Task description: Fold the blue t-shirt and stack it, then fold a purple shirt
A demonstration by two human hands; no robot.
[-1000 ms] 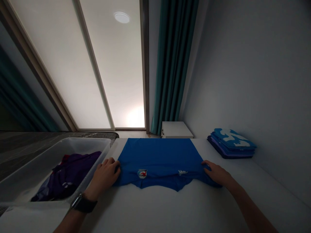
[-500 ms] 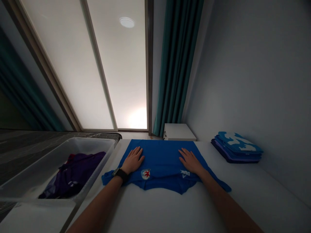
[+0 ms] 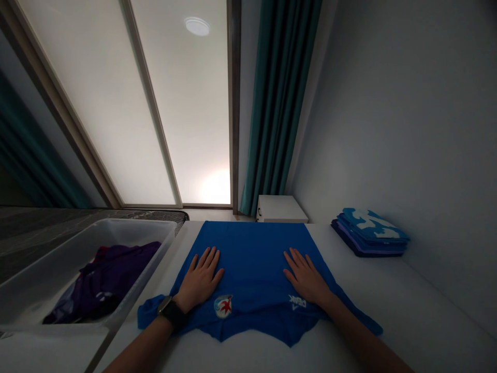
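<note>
Shirt spread on table, 6 o'clock in view. Left hand and right hand flat on it, fingers spread, gripping nothing. Risk: uneven palm pressure could drag in creases; bunched sleeve could set crooked. From shirt: bin 9 o'clock, pile 2 o'clock.

I find a white tabletop before me, with a seam running through it at my eight o'clock. At centre, directly on the surface, I note one blue shirt spread out, its straight edge at twelve o'clock, its wavy edge facing me at six, its ends reaching toward eight and four. At two o'clock lies a stack of folded garments. At ten stands a translucent bin; I cannot confirm its full support.
</note>
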